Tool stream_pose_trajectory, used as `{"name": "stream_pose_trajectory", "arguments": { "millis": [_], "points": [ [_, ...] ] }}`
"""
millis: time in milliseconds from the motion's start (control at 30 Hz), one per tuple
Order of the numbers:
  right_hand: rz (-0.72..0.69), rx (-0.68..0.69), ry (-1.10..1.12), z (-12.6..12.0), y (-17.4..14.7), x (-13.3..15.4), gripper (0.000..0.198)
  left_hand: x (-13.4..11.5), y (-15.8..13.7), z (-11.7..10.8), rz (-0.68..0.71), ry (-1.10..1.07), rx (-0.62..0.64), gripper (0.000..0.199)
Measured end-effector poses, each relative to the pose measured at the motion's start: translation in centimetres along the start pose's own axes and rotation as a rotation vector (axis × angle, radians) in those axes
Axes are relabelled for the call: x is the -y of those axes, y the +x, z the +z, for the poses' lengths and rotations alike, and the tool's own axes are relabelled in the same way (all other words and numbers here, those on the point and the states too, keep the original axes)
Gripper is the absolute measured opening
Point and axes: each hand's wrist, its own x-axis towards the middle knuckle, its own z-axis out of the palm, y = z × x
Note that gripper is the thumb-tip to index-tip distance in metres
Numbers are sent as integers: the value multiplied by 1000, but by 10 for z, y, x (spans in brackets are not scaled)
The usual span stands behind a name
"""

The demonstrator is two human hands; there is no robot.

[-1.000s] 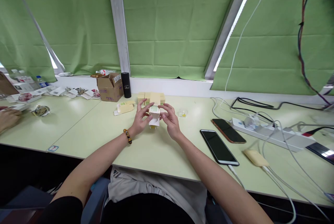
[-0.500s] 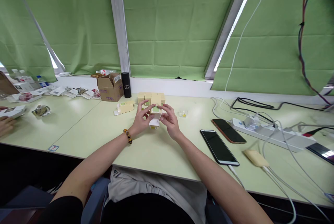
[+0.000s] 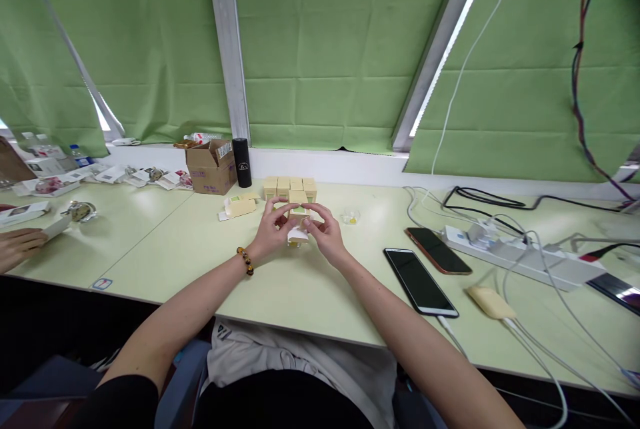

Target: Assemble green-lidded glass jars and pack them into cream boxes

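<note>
Between my two hands is a small cream carton (image 3: pixel 299 234) with a white flap facing me. My left hand (image 3: pixel 270 230) grips its left side, fingers reaching over the top. My right hand (image 3: pixel 325 232) pinches it from the right, with the thumb at the flap. Fingers cover much of the carton, and something small under it is too hidden to name. Just behind stand several closed cream boxes (image 3: pixel 284 186) in a cluster. Left of my hands lies a flattened cream carton (image 3: pixel 239 206). To the right sits a small clear container (image 3: pixel 351 216) with something yellow in it.
Two phones (image 3: pixel 420 281) (image 3: pixel 438 250), a cream power bank (image 3: pixel 491 302) and a power strip (image 3: pixel 520 257) with cables lie to the right. A black cylinder (image 3: pixel 242 162) and a cardboard box (image 3: pixel 211 168) stand at the back. At left, a co-worker's hand (image 3: pixel 20 247) holds a white piece.
My fingers have closed in on the carton, and its white flap is bent differently. At left, the co-worker's hand has moved right with a white piece toward the foil-like packet.
</note>
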Motion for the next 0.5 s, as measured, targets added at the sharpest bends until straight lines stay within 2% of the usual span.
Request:
{"name": "stream_pose_trajectory", "arguments": {
  "millis": [300, 500],
  "points": [
    [21, -28, -58, 1, 1, 0, 44, 0, -2, 1, -20, 1, 26, 37],
    [29, -50, -68, -1, 2, 2, 47, -2, -4, -6, 24, -83, 166, 56]
  ]
}}
